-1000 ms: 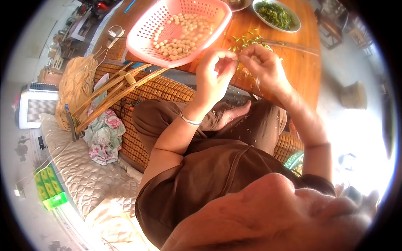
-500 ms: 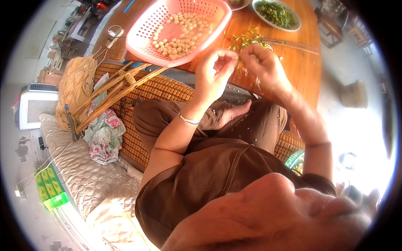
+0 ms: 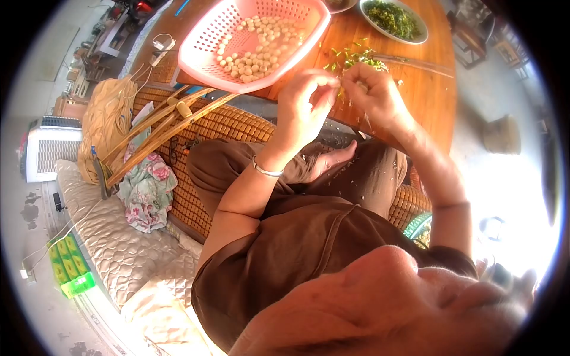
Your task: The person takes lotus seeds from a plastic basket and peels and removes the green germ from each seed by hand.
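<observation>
My left hand [image 3: 304, 101], with a pale band on its wrist, is closed in a pinch above the table's near edge. Facing it, my right hand [image 3: 379, 98] has its fingers curled, and the fingertips of both hands meet. Whatever lies between them is too small and hidden to name. Just left of my hands, the pink perforated basket [image 3: 256, 88] holds many round pale seeds [image 3: 252, 66] that look like lotus seeds. Small green and yellowish bits [image 3: 351, 57] lie scattered on the wood right behind my fingers.
On the wooden table [image 3: 430, 98] stand a plate of chopped-looking green bits [image 3: 389, 22] and thin sticks [image 3: 415, 64]. Wooden crutch-like poles [image 3: 160, 139] lean left beside floral cloth [image 3: 145, 196]. A green basket [image 3: 419, 226] sits by my right elbow. Crumbs dot my trousers.
Both hands stay fingertip to fingertip in almost the same place. My left fingers have shifted slightly and the wrist has turned a little. The basket and plate stay put.
</observation>
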The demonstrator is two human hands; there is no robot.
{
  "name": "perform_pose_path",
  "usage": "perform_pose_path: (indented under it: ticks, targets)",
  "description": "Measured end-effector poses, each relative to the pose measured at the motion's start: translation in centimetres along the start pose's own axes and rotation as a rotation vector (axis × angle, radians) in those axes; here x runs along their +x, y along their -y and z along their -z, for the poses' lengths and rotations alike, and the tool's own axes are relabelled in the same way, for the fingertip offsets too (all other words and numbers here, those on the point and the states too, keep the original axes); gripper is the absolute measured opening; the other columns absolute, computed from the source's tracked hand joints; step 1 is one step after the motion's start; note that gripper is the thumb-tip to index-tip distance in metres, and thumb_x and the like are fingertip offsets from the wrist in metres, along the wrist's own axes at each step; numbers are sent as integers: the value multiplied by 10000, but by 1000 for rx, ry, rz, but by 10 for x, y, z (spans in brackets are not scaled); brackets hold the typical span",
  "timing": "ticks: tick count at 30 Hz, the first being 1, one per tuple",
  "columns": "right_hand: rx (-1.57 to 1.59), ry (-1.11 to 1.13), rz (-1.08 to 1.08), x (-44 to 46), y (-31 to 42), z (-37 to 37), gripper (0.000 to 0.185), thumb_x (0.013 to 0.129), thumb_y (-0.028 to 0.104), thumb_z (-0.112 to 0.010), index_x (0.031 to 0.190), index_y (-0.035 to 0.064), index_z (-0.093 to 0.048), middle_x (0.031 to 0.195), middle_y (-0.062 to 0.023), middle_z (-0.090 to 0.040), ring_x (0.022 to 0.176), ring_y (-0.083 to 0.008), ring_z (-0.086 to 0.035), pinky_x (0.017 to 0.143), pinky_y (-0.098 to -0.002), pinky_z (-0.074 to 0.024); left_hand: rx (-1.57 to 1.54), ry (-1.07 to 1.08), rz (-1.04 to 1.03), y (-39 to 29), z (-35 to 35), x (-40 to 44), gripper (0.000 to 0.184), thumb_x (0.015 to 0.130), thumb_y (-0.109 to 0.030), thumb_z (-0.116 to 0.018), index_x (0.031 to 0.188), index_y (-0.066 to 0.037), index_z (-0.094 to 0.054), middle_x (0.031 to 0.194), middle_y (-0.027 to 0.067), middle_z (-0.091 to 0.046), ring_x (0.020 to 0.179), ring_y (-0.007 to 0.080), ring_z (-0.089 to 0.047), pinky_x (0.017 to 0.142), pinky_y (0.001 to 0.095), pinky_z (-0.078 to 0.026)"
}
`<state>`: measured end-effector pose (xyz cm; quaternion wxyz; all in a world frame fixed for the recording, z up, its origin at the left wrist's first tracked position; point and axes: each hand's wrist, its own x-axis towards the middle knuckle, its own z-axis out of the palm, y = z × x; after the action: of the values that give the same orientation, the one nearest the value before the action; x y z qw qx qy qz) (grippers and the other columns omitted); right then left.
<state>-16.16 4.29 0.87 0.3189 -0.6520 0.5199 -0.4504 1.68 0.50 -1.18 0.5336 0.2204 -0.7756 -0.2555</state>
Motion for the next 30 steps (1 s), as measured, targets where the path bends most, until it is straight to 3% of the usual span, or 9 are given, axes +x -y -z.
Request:
perform_pose_path:
  ticks: [3, 5, 7, 11, 14, 16, 22, 30]
  targets:
    - [5, 31, -32, 0, 0, 1, 73, 909, 89, -589, 924, 21, -609, 721, -22, -598, 654, -60, -529, 588, -244, -457, -19, 28, 34, 0, 0, -2, 130, 854, 38, -661, 968, -18, -633, 982, 56, -651, 835, 114, -615, 737, 219, -499]
    - [21, 50, -66, 0, 3, 3, 77, 916, 90, -570, 930, 22, -604, 706, -12, -583, 638, -53, -518, 570, -239, -450, -477, 56, 468, 5, -3, -9, 135, 877, 18, -649, 1003, -24, -625, 1011, 36, -652, 835, 97, -602, 748, 217, -488]
    - [177, 97, -225, 0, 6, 5, 94, 932, 108, -547, 946, 28, -593, 683, 11, -550, 604, -36, -489, 529, -224, -426, -632, 45, 513, 6, -3, -10, 128, 892, -7, -645, 1016, -25, -619, 995, 21, -645, 863, 83, -600, 758, 226, -494]
    - [209, 70, -166, 1, 4, 5, 101, 942, 124, -546, 961, 32, -583, 675, 23, -540, 586, -22, -475, 505, -207, -406, -921, -13, 631, 3, -3, -8, 153, 909, -50, -641, 1058, -27, -613, 1009, 28, -642, 908, 89, -598, 807, 242, -501]
    - [221, 82, -237, 3, 2, 6, 98, 945, 120, -558, 966, 26, -576, 669, 23, -534, 603, -29, -488, 526, -218, -421, -949, 4, 622, 7, -3, -9, 174, 929, -47, -600, 1102, -38, -612, 1033, 34, -650, 928, 102, -606, 835, 257, -501]
    - [75, 44, -135, 4, -4, 4, 100, 940, 117, -586, 980, 26, -594, 694, 19, -571, 632, -31, -508, 564, -218, -439, -970, 5, 628, 7, -2, -9, 172, 932, -53, -598, 1102, -38, -613, 1032, 37, -651, 922, 104, -606, 838, 259, -499]
    - [55, -83, 131, 2, 2, -2, 126, 918, 113, -635, 1023, 47, -654, 776, 26, -649, 664, -26, -504, 608, -202, -446, -1050, 13, 641, 11, -3, -10, 154, 948, -57, -572, 1097, -32, -601, 1045, 51, -648, 910, 113, -606, 841, 268, -502]
    - [80, -57, 74, -2, 1, -3, 140, 893, 107, -669, 1019, 48, -665, 774, 38, -650, 668, -11, -502, 616, -187, -445, -1112, -9, 640, 16, -7, -12, 141, 952, -50, -561, 1087, -21, -589, 1097, 84, -646, 949, 131, -611, 866, 281, -513]
